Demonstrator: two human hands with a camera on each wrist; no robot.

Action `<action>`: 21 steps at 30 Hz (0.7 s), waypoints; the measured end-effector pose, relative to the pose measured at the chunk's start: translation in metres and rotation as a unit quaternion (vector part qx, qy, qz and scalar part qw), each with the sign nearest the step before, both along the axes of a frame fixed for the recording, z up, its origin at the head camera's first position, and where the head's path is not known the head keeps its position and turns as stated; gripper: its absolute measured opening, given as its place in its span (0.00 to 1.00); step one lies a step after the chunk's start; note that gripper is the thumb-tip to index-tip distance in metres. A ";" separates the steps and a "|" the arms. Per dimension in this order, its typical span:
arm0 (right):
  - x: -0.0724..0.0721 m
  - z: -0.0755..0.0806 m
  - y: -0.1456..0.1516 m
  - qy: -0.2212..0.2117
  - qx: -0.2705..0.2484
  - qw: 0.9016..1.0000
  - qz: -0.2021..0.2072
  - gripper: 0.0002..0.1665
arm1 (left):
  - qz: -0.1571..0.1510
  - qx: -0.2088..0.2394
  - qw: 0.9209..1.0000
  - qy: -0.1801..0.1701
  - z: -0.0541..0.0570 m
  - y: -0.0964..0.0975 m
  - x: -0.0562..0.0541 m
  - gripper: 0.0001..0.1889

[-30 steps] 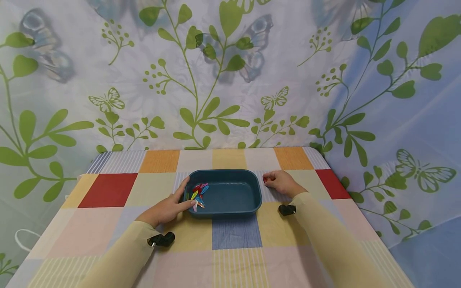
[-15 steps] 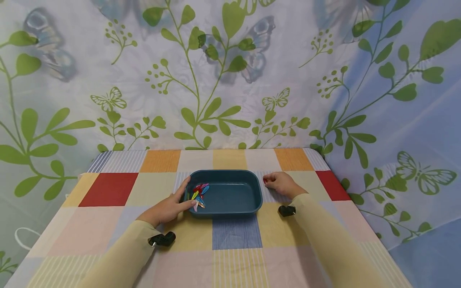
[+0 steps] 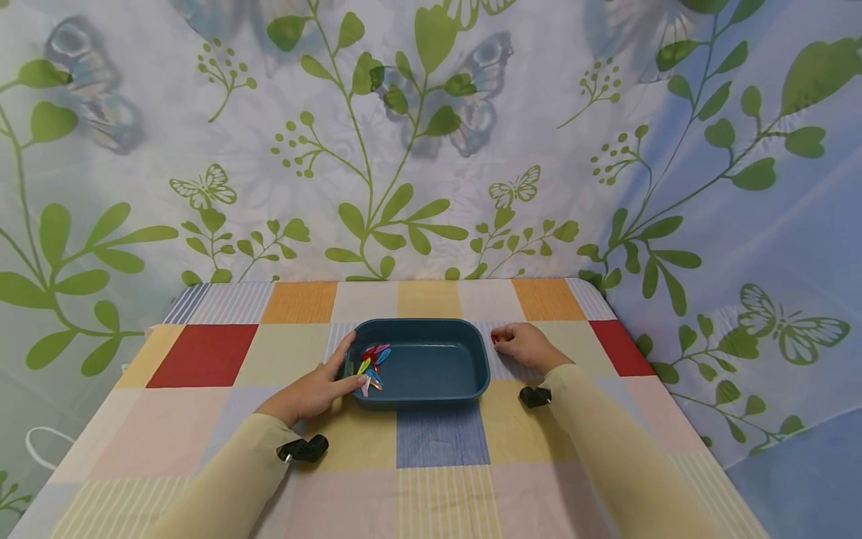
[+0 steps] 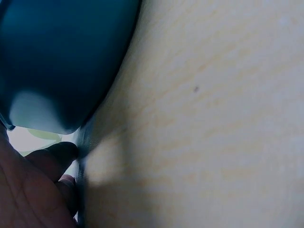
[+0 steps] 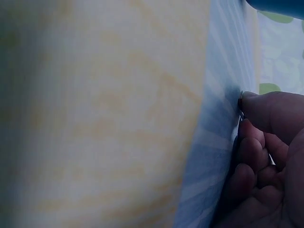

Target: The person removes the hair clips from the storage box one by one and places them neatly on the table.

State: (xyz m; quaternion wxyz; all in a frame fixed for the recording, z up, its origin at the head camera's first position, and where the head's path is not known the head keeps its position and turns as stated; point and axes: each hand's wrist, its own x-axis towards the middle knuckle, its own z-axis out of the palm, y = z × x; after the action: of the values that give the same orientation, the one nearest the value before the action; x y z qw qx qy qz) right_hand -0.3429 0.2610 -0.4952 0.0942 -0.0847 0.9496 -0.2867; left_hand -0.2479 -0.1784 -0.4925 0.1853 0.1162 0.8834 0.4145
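A dark teal plastic basin (image 3: 438, 398) stands on the patchwork cloth. My left hand (image 3: 311, 391) holds it at its left end, thumb over the rim and fingers along the outer wall. Beneath that thumb, inside the basin, lies a small pile of shiny snap hair clips (image 3: 375, 358) in pink, red, blue and yellow-green. To the right of the basin, my right hand (image 3: 528, 344) pinches a small red hair clip (image 3: 496, 337) between thumb and forefinger, low over the cloth. In the right wrist view only its thin edge shows at the thumb (image 5: 266, 109); the other fingers are curled.
The table is covered by a patchwork cloth (image 3: 441, 498). Behind it hangs a curtain (image 3: 417, 165) printed with leaves and butterflies, which also runs along the right side. A white cable (image 3: 42, 449) loops at the table's left edge. Black wrist cameras are strapped to both sleeves.
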 end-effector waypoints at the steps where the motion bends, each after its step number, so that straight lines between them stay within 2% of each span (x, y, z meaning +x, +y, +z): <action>1: 0.000 0.000 0.000 -0.001 -0.001 1.000 0.000 0.22 | -0.001 -0.001 1.000 0.001 0.000 0.000 0.000 0.50; 21: -0.002 0.005 0.001 0.004 0.010 1.000 0.014 0.21 | -0.001 0.000 1.000 -0.002 0.004 0.001 0.002 0.48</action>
State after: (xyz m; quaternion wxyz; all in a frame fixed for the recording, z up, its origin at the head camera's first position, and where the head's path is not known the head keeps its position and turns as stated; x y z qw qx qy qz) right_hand -0.3450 0.2617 -0.4903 0.0948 -0.0979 0.9517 -0.2751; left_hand -0.2463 -0.1770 -0.4880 0.1877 0.1164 0.8827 0.4147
